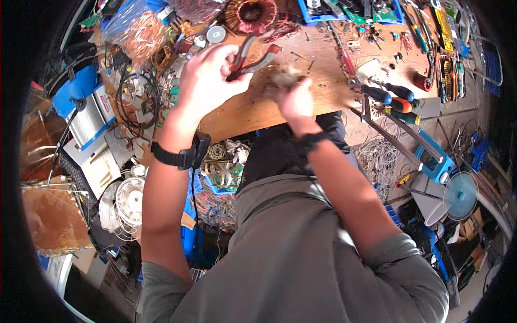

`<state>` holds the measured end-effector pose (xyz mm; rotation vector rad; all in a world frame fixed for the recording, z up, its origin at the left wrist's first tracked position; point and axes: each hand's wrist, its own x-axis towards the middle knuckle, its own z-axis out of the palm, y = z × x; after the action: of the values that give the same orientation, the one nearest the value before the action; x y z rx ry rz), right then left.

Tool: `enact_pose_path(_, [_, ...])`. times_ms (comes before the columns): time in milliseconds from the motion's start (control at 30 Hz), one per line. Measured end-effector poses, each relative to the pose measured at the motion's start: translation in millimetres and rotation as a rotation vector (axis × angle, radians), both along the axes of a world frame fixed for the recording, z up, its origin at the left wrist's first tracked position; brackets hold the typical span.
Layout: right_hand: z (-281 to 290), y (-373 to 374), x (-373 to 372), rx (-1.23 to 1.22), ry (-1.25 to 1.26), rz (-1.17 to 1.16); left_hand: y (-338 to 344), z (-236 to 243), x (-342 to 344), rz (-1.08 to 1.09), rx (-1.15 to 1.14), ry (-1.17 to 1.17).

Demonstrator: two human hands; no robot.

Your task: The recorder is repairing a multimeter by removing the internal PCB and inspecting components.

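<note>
Over the wooden workbench (pixel 331 64), my left hand (pixel 207 78) is closed around a pair of pliers (pixel 252 60). Their red and grey handles spread away from my fingers toward the upper right. To its right, my right hand (pixel 297 100) is smeared by motion. At its fingertips is a small greyish, metallic-looking thing (pixel 286 77), too blurred to name; the hand seems closed on it. A gap separates the two hands. Just beyond the pliers sits a large copper-wound coil (pixel 250 15).
Heaped parts and a clear plastic bag (pixel 141 35) crowd the left. A blue tray (pixel 399 11) of circuit boards stands at the back. A red-handled screwdriver (pixel 347 64) lies rightward; several more handles (pixel 398 97) stick out at the bench's right edge. Wire piles (pixel 379 161) lie below.
</note>
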<state>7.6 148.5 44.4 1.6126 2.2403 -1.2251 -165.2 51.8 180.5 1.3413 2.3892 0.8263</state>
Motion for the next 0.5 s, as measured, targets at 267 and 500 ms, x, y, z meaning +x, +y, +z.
enact_pose_path(267, [10,40,87,0.07,-0.341,0.153,-63,-11,-5,0.183,0.057,0.014])
enact_pose_path(500, [-44,-67,1,-0.295,-0.213,0.235,-108,-26,18,0.281,0.238,-0.198])
